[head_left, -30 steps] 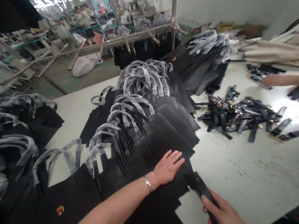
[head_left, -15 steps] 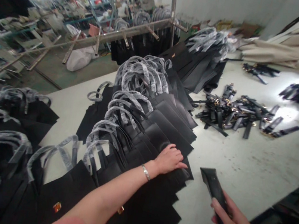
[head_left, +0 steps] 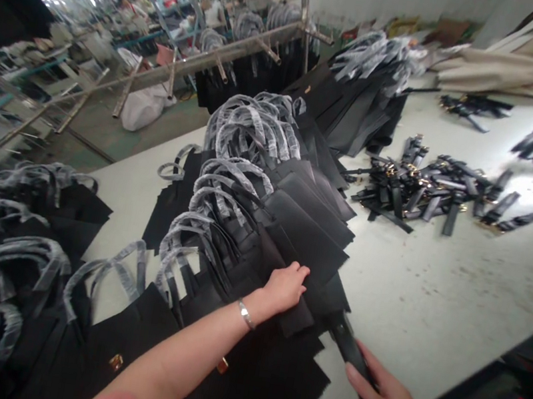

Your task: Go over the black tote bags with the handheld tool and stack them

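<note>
My left hand [head_left: 285, 287], with a bracelet at the wrist, is closed on the edge of a black bag panel [head_left: 297, 318] and bends it up from the overlapping stack. Plastic-wrapped handles [head_left: 253, 123] loop from the upper-left side of these panels. My right hand [head_left: 379, 396] grips a long, narrow black piece [head_left: 356, 352]. Its far end lies at the stack's right edge, close to my left hand; what kind of thing it is I cannot make out. Small gold-coloured metal fittings [head_left: 223, 364] show on panels beside my left forearm.
A pile of short black straps [head_left: 414, 189] with gold-coloured hardware lies on the pale table [head_left: 475, 286]. More wrapped handles [head_left: 4, 259] crowd the left side. Beige material [head_left: 529, 72] is heaped at the back right. A metal rack [head_left: 166, 69] stands beyond the table.
My left hand has drawn slightly back and down, curling a panel up. My right hand has moved left with the black piece, whose end now meets the stack.
</note>
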`<state>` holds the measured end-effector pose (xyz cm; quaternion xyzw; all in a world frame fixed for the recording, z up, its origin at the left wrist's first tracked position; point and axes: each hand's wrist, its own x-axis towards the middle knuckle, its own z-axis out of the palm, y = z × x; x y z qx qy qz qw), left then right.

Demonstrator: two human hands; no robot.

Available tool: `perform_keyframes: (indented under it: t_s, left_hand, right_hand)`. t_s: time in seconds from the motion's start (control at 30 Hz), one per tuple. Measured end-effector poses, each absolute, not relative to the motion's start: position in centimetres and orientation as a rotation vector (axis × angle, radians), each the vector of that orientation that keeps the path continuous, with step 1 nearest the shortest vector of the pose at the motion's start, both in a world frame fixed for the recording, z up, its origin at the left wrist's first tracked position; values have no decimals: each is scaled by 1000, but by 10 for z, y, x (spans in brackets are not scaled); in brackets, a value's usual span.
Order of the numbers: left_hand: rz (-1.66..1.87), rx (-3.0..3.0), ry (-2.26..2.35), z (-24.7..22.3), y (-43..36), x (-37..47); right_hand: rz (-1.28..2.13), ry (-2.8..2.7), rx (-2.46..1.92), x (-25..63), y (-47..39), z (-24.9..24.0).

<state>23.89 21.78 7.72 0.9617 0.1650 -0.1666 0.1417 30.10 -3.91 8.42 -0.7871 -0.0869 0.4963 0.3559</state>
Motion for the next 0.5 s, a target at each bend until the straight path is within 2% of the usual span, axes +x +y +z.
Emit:
perform_keyframes:
  t_s: [0.23, 0.5]
  left_hand:
    - [-416, 2753, 549, 64, 218, 233]
    - [-377, 2776, 311, 59, 213, 234]
  right_hand:
    - [1164, -208, -2094, 316, 1, 95]
    - [1266, -182, -2080, 313, -37, 85]
